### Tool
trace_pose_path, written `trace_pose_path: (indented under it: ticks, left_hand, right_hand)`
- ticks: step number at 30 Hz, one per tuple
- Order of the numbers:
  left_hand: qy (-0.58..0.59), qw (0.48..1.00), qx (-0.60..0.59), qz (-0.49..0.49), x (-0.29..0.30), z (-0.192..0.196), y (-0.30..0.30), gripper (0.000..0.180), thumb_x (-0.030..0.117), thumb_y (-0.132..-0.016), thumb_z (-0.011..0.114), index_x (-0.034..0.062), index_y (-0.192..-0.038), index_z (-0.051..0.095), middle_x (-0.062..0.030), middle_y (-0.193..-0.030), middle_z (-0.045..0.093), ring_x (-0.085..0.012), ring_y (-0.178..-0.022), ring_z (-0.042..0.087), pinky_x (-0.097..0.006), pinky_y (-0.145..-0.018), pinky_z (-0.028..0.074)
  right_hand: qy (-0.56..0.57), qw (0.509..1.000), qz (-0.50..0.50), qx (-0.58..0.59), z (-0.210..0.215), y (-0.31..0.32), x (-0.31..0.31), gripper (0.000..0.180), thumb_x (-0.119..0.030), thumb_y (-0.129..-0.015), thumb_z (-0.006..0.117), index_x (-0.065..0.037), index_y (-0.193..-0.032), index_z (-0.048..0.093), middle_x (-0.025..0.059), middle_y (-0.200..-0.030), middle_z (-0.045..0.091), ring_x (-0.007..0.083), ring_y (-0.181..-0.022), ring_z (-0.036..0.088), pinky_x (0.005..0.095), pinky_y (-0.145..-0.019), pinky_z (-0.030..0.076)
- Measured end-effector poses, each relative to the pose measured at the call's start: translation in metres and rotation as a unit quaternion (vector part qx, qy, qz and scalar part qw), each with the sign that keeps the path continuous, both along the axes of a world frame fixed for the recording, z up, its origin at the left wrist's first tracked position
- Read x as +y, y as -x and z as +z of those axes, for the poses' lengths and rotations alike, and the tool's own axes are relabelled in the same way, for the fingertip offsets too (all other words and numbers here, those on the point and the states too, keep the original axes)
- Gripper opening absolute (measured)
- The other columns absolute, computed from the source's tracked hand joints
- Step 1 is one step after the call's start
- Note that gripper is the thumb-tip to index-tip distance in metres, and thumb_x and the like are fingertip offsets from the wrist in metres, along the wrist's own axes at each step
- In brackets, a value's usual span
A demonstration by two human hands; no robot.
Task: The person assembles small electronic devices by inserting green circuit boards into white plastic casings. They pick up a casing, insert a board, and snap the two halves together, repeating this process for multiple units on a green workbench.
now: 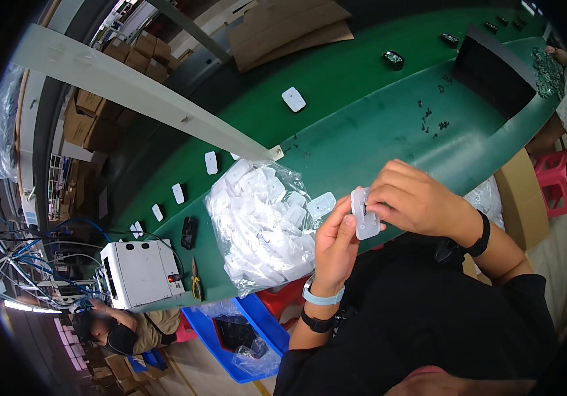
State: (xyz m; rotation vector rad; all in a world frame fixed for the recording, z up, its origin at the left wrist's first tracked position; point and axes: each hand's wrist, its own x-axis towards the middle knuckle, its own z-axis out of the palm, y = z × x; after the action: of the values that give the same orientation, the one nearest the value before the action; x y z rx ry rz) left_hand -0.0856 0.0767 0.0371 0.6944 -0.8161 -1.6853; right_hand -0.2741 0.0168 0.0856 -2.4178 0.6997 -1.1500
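Green bench [356, 148] runs up and away to my right, with a darker green belt [244, 122] beyond it that carries a line of spaced-out white pieces [293, 99]. Small black bits [443, 125] lie scattered across the bench farther up. A clear bag [249, 285] heaped with more white pieces sits just to the left of my hands, one loose piece [321, 205] beside it; pliers [197, 284] rest near the white machine [141, 274].

The white cover [366, 223] is up between my two hands, in front of my chest, near the bench edge and clear of the surface. My left hand [336, 247] grips it, thumb on the near side and fingers round its edge. My right hand [405, 201] is bent over it from the other side, fingers curled close together with the tips at its face; a small dark spot shows there, but I can't tell whether I'm pinching a part or only pressing on the cover.

I judge it to be thin moulded plastic: light, fairly stiff, a bit slick under bare skin, likelier to scuff or crack at a thin edge than to bend. Its long rims look like the best hold, thumb against fingers, pressing lightly and leaving the middle free.
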Motion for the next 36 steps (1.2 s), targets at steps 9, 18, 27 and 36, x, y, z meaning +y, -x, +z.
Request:
trace_pose_path:
  ticks: [9, 18, 27, 36]
  left_hand:
    - [-0.001, 1.000, 0.012, 0.019, -0.004, -0.001, 0.004, 0.033, 0.018, -0.108, 0.046, -0.0043, -0.131, 0.053, -0.0149, -0.116, 0.066, -0.0224, -0.098, 0.069, -0.035, -0.087, 0.058]
    - [-0.016, 0.999, -0.027, 0.012, -0.011, 0.008, 0.004, 0.041, 0.026, -0.111, 0.037, -0.0072, -0.126, 0.056, -0.0169, -0.111, 0.068, -0.0221, -0.093, 0.069, -0.033, -0.081, 0.057]
    - [-0.036, 0.999, -0.020, 0.024, -0.015, 0.016, 0.009, 0.041, 0.022, -0.109, 0.042, -0.0090, -0.131, 0.056, -0.0151, -0.111, 0.069, -0.0180, -0.083, 0.066, -0.029, -0.078, 0.053]
    - [-0.042, 0.989, -0.118, 0.080, -0.036, 0.001, 0.034, 0.023, 0.005, -0.098, 0.061, -0.0073, -0.118, 0.064, -0.0104, -0.095, 0.071, -0.0104, -0.076, 0.063, -0.023, -0.067, 0.049]
  right_hand:
    - [-0.011, 0.999, -0.038, 0.000, -0.002, 0.001, 0.001, 0.018, -0.001, -0.078, 0.076, -0.002, -0.089, 0.062, 0.0090, -0.084, 0.059, 0.0283, -0.078, 0.057, 0.0376, -0.067, 0.049]
    - [-0.310, 0.947, -0.030, -0.074, 0.005, 0.002, -0.005, 0.024, 0.003, -0.079, 0.074, 0.003, -0.100, 0.064, 0.0099, -0.092, 0.064, 0.0157, -0.083, 0.063, 0.0278, -0.071, 0.054]
    - [-0.398, 0.904, -0.041, -0.153, 0.003, -0.002, -0.007, 0.024, 0.004, -0.082, 0.070, 0.008, -0.104, 0.063, 0.0090, -0.089, 0.064, 0.0122, -0.073, 0.066, 0.0253, -0.063, 0.057]
    - [-0.413, 0.884, -0.065, -0.206, -0.016, 0.008, -0.015, 0.022, 0.003, -0.084, 0.071, 0.005, -0.104, 0.062, 0.0062, -0.092, 0.063, 0.0101, -0.081, 0.064, 0.0253, -0.067, 0.058]
